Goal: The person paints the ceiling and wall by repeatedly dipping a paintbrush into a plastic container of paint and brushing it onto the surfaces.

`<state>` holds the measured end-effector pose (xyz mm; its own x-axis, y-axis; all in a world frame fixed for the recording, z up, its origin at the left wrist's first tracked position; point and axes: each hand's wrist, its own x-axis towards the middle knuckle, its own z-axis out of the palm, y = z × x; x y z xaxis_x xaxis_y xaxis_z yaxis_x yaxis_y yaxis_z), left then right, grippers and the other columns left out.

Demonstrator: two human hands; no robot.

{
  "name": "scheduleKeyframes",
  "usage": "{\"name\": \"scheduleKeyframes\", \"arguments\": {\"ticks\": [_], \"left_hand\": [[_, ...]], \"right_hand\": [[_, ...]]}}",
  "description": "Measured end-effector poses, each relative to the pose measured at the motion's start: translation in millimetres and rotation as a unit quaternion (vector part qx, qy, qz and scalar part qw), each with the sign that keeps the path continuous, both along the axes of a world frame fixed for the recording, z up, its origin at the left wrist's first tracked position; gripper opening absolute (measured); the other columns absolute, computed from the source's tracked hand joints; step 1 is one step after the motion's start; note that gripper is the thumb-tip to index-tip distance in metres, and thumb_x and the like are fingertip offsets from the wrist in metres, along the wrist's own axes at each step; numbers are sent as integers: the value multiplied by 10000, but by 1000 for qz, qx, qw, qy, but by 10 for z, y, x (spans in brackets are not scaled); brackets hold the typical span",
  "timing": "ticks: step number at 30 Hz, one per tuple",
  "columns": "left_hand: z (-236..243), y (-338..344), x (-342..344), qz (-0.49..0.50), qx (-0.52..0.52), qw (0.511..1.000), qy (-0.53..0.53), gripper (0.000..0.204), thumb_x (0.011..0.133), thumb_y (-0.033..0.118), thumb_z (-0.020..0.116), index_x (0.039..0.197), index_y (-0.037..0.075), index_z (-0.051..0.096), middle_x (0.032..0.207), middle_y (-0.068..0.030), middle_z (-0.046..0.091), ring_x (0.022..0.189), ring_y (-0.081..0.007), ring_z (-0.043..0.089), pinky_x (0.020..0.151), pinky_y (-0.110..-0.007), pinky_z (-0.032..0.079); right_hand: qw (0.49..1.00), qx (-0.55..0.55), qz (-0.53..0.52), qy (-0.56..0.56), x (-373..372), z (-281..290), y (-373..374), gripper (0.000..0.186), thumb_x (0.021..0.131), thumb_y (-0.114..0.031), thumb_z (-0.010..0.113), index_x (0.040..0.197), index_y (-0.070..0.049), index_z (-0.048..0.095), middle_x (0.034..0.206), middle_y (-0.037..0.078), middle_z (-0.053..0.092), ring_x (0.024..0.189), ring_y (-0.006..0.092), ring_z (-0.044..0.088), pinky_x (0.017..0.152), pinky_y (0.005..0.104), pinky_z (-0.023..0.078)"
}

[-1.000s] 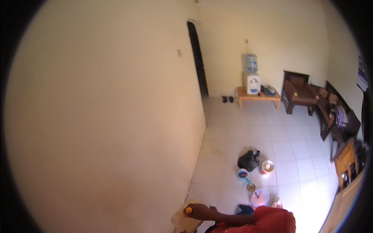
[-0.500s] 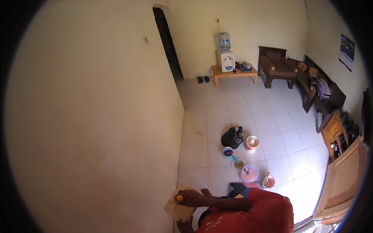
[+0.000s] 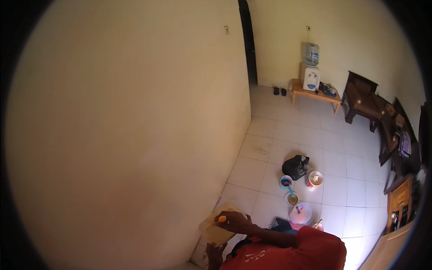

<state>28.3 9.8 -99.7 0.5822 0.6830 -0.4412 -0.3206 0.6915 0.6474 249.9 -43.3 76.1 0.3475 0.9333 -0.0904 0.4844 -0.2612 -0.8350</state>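
Beside the pale wall (image 3: 112, 135), my right hand (image 3: 236, 221) is closed round an orange handle (image 3: 222, 219) over a pale yellowish flat piece (image 3: 213, 231); what lies at the handle's far end is hidden. My left hand (image 3: 214, 249) grips the lower edge of the pale piece from beneath. My red sleeve and shirt fill the lower edge. On the tiled floor beyond stand a clear tub of pink stuff (image 3: 303, 215), a small round container (image 3: 292, 199), a blue-rimmed container (image 3: 284, 182) with a turquoise tool, a white bucket (image 3: 315, 179) and a black plastic bag (image 3: 293, 166).
A water dispenser (image 3: 310, 76) stands on a low wooden table (image 3: 303, 92), near dark slippers (image 3: 279, 91) and a dark doorway (image 3: 249, 49). Brown armchairs (image 3: 360, 96) and a wooden cabinet (image 3: 398, 195) line the right. A pink bucket with a stick (image 3: 318, 226) sits beside the tub.
My view has swung about, the room now lying further right than half a second ago. My left hand shows more than a second ago; both hands keep their hold.
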Motion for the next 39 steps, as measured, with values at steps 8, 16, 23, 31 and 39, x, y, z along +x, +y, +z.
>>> {"name": "scheduleKeyframes", "arguments": {"ticks": [8,16,23,31,39], "left_hand": [[-46,7,-31,0,32,999,1,391,986,402,512,1197,73,516,1175,-100,608,1145,-327,600,972,-561,524],[166,93,119,-38,19,999,22,444,931,284,531,1315,79,448,1258,-115,572,1167,-319,591,971,-518,530],[263,62,161,-36,13,999,27,535,853,246,592,1340,72,455,1286,-130,574,1168,-322,587,990,-513,514],[275,116,145,-15,9,999,36,530,845,220,574,1333,61,442,1265,-139,574,1142,-310,605,953,-496,540],[305,157,82,19,-7,999,45,482,871,221,560,1314,65,452,1257,-130,577,1140,-313,607,947,-501,544]], "right_hand": [[994,111,19,8,-38,-247,168,272,908,-346,621,1034,-118,699,982,78,684,901,307,670,804,411,520],[994,108,-7,-6,34,-232,132,253,895,-325,693,1003,-97,715,995,80,687,923,272,670,795,374,519],[995,91,-31,3,50,-347,151,232,887,-300,715,1005,-100,716,989,69,687,886,264,675,759,359,528],[993,116,-4,-17,16,-336,278,203,887,-290,712,990,-115,720,973,53,676,873,246,669,738,353,526],[994,88,40,-50,-37,-288,370,274,897,-386,682,1017,-144,733,1044,41,661,962,237,652,793,363,519]]}}
